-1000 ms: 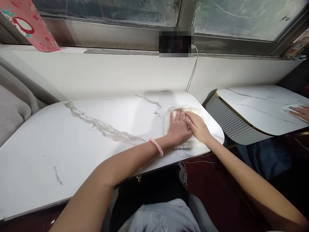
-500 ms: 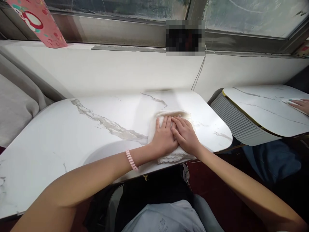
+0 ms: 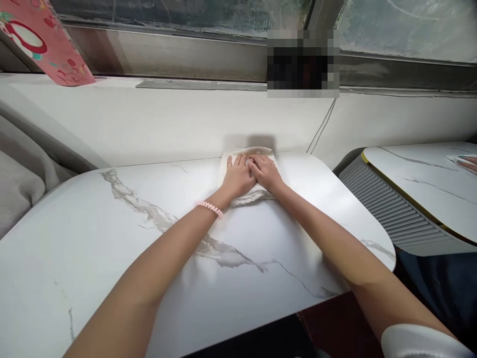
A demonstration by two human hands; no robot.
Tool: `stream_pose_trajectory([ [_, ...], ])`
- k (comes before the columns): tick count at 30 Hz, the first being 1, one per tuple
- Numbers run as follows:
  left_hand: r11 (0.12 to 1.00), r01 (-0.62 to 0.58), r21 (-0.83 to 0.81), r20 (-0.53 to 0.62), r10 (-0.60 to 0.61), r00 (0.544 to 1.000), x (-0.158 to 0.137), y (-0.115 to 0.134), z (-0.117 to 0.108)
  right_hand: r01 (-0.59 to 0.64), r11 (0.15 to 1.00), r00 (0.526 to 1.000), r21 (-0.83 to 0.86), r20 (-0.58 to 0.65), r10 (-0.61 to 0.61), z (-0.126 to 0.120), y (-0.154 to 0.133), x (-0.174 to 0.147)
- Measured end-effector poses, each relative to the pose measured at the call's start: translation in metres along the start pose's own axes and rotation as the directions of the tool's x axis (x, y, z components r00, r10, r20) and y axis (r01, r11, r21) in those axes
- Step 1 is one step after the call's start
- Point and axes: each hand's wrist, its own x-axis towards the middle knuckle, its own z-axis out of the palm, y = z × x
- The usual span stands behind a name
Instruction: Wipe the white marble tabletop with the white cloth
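Note:
A folded white cloth [image 3: 246, 200] lies on the white marble-patterned tabletop [image 3: 238, 288], at its far edge against the wall. Pressed flat on the cloth is my left hand [image 3: 238, 178], fingers stretched and spread, with a pink coiled band [image 3: 211, 209] around the wrist. My right hand [image 3: 267, 173] rests beside it on the same cloth, its fingers laid out and meeting those of the left. Neither hand is wrapped around the cloth. Part of the cloth is hidden under both hands.
A second marble-patterned table [image 3: 428, 184] with a ribbed side stands at the right, where another person's hand [image 3: 468, 163] touches a cloth. Grey fabric [image 3: 18, 169] borders the left side. A pink patterned item [image 3: 55, 49] leans on the window ledge. Cables [image 3: 322, 124] hang down the wall.
Both hands and the cloth have slid away from me, from the table's near edge to its far edge at the wall. The view has shifted with my body leaning forward.

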Motion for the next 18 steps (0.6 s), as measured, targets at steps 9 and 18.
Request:
stream_pose_trajectory([
  [9,0.999,0.045,-0.005,-0.069,-0.045,0.997,0.025,-0.012,0.005,0.012,1.000,1.000,-0.022,0.010,-0.012,0.007,0.014,0.031],
  [18,0.997,0.031,0.071,0.012,-0.032,0.999,-0.025,0.007,-0.006,-0.018,0.994,0.998,-0.106,0.055,0.024,-0.003,-0.020,-0.020],
])
